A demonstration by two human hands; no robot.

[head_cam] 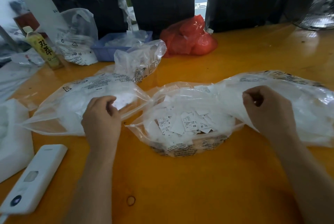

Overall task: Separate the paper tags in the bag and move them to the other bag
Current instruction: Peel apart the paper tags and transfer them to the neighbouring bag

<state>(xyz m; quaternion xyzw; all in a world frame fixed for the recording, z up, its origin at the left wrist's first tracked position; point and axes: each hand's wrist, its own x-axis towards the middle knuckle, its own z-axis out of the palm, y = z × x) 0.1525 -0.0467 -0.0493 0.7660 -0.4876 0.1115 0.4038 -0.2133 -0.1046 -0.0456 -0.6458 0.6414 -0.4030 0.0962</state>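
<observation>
Hands curled on bags

tags XS, XL, bottle 双萃

Small garment-packing workshop, informal. Orange worktop crowded with clear plastic bags of printed size tags; blue bin of more tags, red bag, drink bottle, fan at far right.
</observation>
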